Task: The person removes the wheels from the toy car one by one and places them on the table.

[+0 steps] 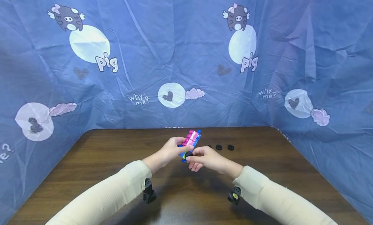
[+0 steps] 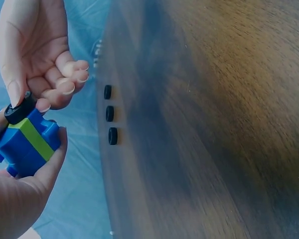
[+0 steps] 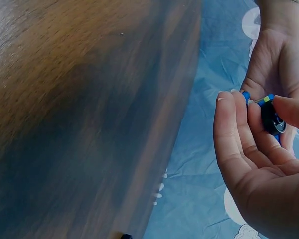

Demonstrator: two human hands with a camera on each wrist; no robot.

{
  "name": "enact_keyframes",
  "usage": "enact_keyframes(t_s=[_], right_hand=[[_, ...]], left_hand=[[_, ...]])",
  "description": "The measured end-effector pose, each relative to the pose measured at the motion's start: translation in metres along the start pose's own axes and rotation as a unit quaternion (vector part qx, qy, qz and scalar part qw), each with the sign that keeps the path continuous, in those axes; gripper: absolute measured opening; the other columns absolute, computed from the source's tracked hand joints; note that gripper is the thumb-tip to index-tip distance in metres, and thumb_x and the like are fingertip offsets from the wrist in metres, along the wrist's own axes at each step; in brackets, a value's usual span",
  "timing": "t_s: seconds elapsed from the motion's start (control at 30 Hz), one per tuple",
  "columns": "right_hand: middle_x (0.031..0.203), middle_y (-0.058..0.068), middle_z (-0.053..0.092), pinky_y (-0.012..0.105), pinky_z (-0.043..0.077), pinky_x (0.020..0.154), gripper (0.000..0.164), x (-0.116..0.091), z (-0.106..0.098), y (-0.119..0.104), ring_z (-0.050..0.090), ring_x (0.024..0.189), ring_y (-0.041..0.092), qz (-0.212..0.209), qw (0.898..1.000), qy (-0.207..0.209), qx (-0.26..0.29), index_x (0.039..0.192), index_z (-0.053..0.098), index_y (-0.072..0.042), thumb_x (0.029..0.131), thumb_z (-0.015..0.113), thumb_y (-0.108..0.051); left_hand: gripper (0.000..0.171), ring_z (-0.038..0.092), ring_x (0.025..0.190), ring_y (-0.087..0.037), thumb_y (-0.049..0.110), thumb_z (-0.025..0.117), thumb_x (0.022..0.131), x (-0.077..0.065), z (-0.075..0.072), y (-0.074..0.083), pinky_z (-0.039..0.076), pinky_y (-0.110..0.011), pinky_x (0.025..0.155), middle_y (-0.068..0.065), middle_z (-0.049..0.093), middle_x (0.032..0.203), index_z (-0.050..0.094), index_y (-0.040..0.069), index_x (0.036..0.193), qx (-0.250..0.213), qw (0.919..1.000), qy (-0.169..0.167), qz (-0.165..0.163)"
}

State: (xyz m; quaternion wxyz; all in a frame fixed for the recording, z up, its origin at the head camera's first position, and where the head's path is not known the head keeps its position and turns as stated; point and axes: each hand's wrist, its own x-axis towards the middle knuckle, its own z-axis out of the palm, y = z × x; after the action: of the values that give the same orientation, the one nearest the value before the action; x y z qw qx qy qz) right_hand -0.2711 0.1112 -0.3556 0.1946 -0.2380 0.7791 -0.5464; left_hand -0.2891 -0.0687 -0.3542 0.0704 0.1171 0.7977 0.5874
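1. The right hand (image 1: 207,159) pinches a black wheel (image 2: 20,109) between thumb and fingertips; its other fingers are loosely bent and hold nothing.
2. The left hand (image 1: 172,150) grips the building-block toy (image 2: 32,149) from the other side, fingers and thumb round its body.
3. The relation that seems to count is wheel to body: the wheel lies against the toy's near end, on the side facing the right hand, close by the lime-green stripe (image 2: 37,138). Whether it is seated on an axle or merely touching cannot be told.
4. In the head view the toy's long axis slants, its pink blocks (image 1: 191,137) up and away to the right, its wheel end down toward the person. The right hand is the nearer to the wheel, the left to the body.
5. Both hands hold toy and wheel above the bench (image 1: 189,199), between the two forearms.
6. Farther out, three loose wheels (image 1: 219,147) lie in a row on the bench, beyond the right hand and rightward; it partly hides the nearest one in the head view.
7. Behind the bench hangs a blue printed cloth (image 1: 186,56).
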Motion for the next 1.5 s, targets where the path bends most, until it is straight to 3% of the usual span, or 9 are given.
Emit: enact_keyframes(t_s=[0.47,0.83,0.97,1.1,1.2,1.33,1.4,1.5], right_hand=[[0.073,0.020,0.070,0.061,0.052,0.067,0.027,0.003,0.003,0.004,0.068,0.061,0.025,-0.081,0.993,0.055,-0.059,0.089,0.067,0.012,0.094,0.064,-0.015],[0.072,0.020,0.070,0.042,0.057,0.058,0.024,0.003,0.008,0.007,0.068,0.060,0.023,-0.123,0.983,0.094,-0.095,0.086,0.070,0.009,0.092,0.065,-0.014],[0.073,0.023,0.070,0.043,0.058,0.059,0.021,0.004,0.010,0.008,0.068,0.061,0.028,-0.124,0.984,0.096,-0.082,0.089,0.070,0.010,0.091,0.066,-0.011],[0.072,0.022,0.070,0.044,0.057,0.060,0.021,0.004,0.012,0.008,0.067,0.060,0.024,-0.125,0.983,0.106,-0.088,0.089,0.071,0.009,0.090,0.067,-0.011],[0.071,0.018,0.071,0.042,0.057,0.060,0.020,0.005,0.013,0.009,0.067,0.059,0.017,-0.135,0.977,0.122,-0.113,0.087,0.072,0.007,0.090,0.068,-0.012],[0.070,0.012,0.072,0.031,0.057,0.057,0.018,0.005,0.011,0.009,0.066,0.058,0.011,-0.154,0.965,0.145,-0.156,0.084,0.073,0.004,0.089,0.070,-0.014],[0.071,0.013,0.072,0.029,0.057,0.057,0.019,0.005,0.010,0.009,0.067,0.059,0.015,-0.153,0.967,0.134,-0.152,0.084,0.072,0.005,0.089,0.069,-0.014],[0.073,0.020,0.071,0.033,0.058,0.058,0.020,0.003,0.007,0.005,0.068,0.060,0.023,-0.133,0.981,0.098,-0.102,0.087,0.070,0.010,0.090,0.068,-0.010]], left_hand=[[0.043,0.063,0.085,-0.016,0.017,0.065,0.092,0.003,0.000,0.002,0.057,-0.033,0.078,-0.020,0.066,0.107,0.055,-0.011,0.123,-0.003,1.0000,0.003,0.002],[0.043,0.062,0.082,-0.012,0.017,0.063,0.093,0.005,0.000,0.000,0.056,-0.031,0.078,-0.019,0.067,0.105,0.055,-0.012,0.123,0.006,0.9999,0.000,0.009],[0.043,0.061,0.082,-0.012,0.017,0.064,0.093,0.005,-0.001,-0.001,0.056,-0.032,0.080,-0.019,0.067,0.106,0.055,-0.012,0.124,0.009,0.9999,0.004,0.007],[0.041,0.061,0.082,-0.012,0.016,0.064,0.093,0.004,-0.001,0.000,0.055,-0.032,0.081,-0.018,0.068,0.104,0.057,-0.012,0.122,0.014,0.9998,0.009,0.011],[0.038,0.060,0.079,-0.011,0.015,0.065,0.092,0.004,-0.001,0.001,0.054,-0.029,0.079,-0.016,0.069,0.100,0.059,-0.012,0.118,0.014,0.9997,0.014,0.017],[0.033,0.061,0.073,-0.009,0.015,0.062,0.094,0.005,-0.001,0.000,0.056,-0.030,0.076,-0.012,0.070,0.091,0.061,-0.013,0.112,-0.017,0.9997,0.019,0.000],[0.033,0.061,0.072,-0.008,0.017,0.061,0.095,0.005,-0.001,-0.001,0.056,-0.031,0.077,-0.014,0.069,0.090,0.061,-0.012,0.110,-0.031,0.9993,0.019,-0.008],[0.035,0.061,0.075,-0.008,0.018,0.060,0.096,0.004,-0.001,-0.001,0.055,-0.031,0.080,-0.016,0.069,0.096,0.059,-0.013,0.113,-0.033,0.9994,0.003,0.000]])
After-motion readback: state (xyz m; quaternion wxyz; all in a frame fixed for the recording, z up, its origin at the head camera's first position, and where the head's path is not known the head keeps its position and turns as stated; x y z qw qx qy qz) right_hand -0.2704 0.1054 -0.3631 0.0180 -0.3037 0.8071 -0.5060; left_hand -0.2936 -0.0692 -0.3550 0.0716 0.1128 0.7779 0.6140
